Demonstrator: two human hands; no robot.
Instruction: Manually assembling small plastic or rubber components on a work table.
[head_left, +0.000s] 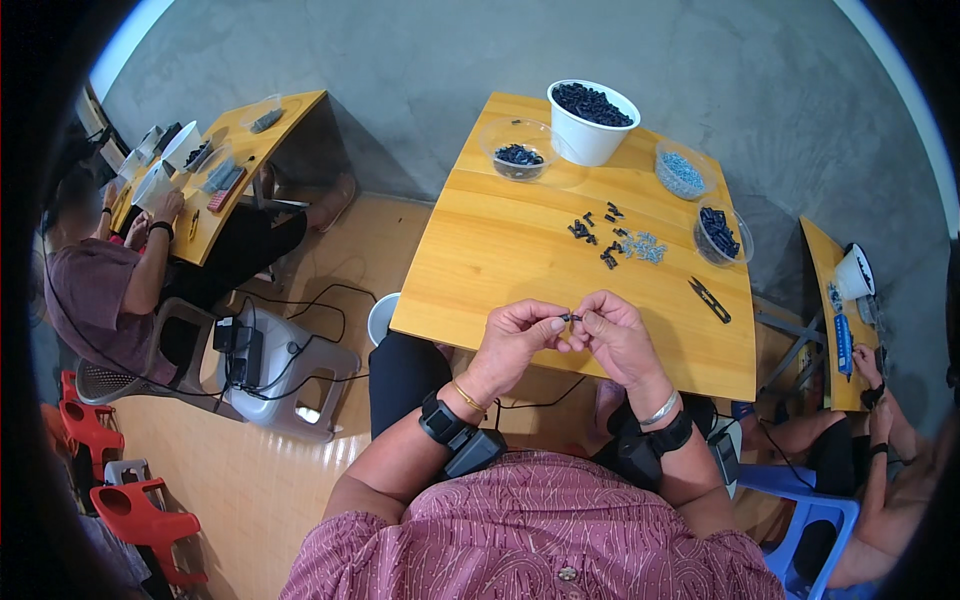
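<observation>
Over the near edge of the wooden table (460,270), my two hands meet fingertip to fingertip. Between them is a small dark plastic piece (570,317), too small to make out fully. My left hand (522,338) pinches its left side with thumb and forefinger. The thumb and fingers of my right hand (618,335) are closed on its other side. Beyond my hands lie loose black plastic pieces (581,231) and, beside them, a cluster of small clear-grey pieces (642,247). Black thread snips (709,299) rest to the right.
At the back stands a white bucket (590,140) full of black pieces. Clear tubs (518,170) (685,188) (742,225) hold dark and pale-blue parts. Co-workers sit at a left table (290,115) and a right table (812,260). Cables (330,300) trail near a grey stool (300,400).
</observation>
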